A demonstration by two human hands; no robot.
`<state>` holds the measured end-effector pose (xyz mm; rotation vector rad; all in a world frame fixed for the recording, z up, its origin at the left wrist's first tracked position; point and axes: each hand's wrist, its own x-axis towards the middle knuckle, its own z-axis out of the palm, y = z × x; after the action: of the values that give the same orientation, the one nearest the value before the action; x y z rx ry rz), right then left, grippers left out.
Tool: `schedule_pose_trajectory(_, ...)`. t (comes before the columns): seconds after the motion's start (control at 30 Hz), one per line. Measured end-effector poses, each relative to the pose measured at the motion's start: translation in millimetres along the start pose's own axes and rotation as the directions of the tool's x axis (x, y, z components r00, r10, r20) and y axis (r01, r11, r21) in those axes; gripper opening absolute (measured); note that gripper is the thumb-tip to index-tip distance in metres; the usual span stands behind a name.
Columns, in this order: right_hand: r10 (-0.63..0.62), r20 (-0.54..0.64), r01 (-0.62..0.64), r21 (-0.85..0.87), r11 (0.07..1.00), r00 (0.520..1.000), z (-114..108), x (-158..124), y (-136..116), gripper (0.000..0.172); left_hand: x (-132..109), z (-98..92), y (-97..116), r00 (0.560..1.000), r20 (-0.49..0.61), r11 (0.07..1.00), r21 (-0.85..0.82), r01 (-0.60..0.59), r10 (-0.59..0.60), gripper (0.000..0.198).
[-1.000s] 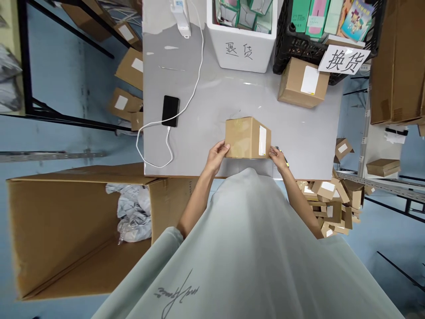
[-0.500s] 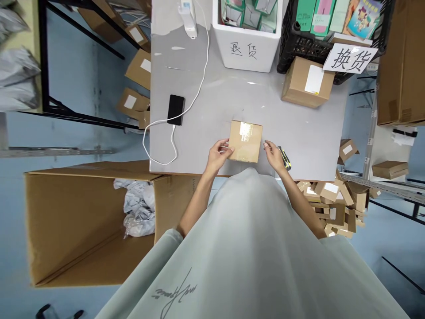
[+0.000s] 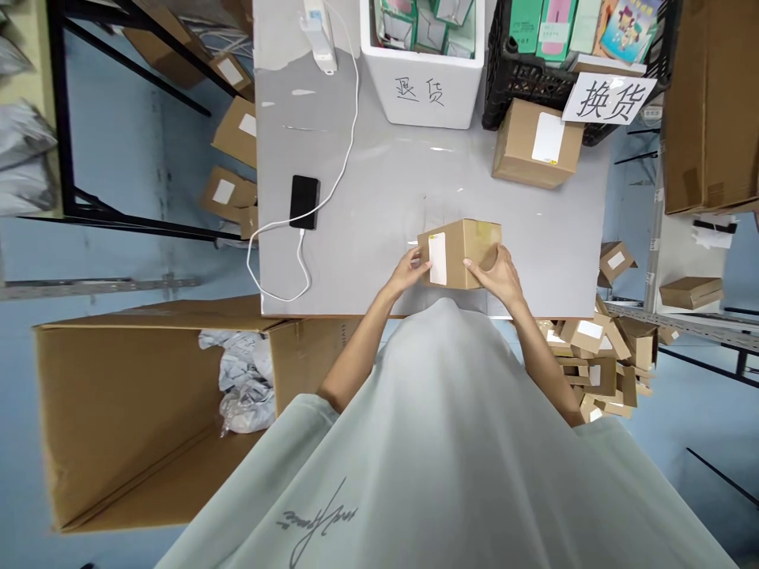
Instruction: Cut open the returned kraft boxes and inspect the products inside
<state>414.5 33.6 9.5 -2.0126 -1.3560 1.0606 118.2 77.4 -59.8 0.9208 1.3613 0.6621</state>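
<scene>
The left hand (image 3: 412,269) pinches the white-labelled corner of a small brown cardboard box (image 3: 466,249), and the right hand (image 3: 498,273) cups its right side, close to the near edge of the grey bench (image 3: 368,190). I'd judge that even pressure on opposite faces would steady it best.

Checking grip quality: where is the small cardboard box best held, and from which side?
Probably at its two opposite ends, one hand from each side, as the left hand and right hand hold the box: those faces are flat and parallel.
</scene>
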Motion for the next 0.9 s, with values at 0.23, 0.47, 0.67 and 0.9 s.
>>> schedule_pose_trajectory(0.23, -0.056, 0.111, 0.045, 0.103, 0.994, 0.992, -26.1, 15.5, 12.5, 0.099, 17.0, 24.9, -4.6, 0.985, -0.045, 0.973, -0.165, 0.16, -0.169, 0.074)
schedule_pose_trajectory(0.47, -0.172, 0.201, 0.121, 0.241, 0.963, 0.964, -39.6, 0.1, 31.5, 0.123, -15.8, -6.3, 6.0, 0.994, -0.109, 0.97, -0.241, 0.0, -0.027, 0.067)
schedule_pose_trajectory(0.67, -0.174, 0.332, 0.074, 0.293, 0.953, 0.927, -7.8, 8.1, 58.2, 0.119, -38.4, -35.4, 1.1, 0.985, -0.168, 0.989, -0.14, -0.054, 0.03, 0.049)
schedule_pose_trajectory(0.9, -0.148, 0.251, 0.157, -0.015, 0.988, 0.957, 10.7, 22.9, 96.5, 0.089, -54.5, -18.6, -30.3, 0.979, -0.203, 0.996, -0.086, -0.025, 0.007, 0.056)
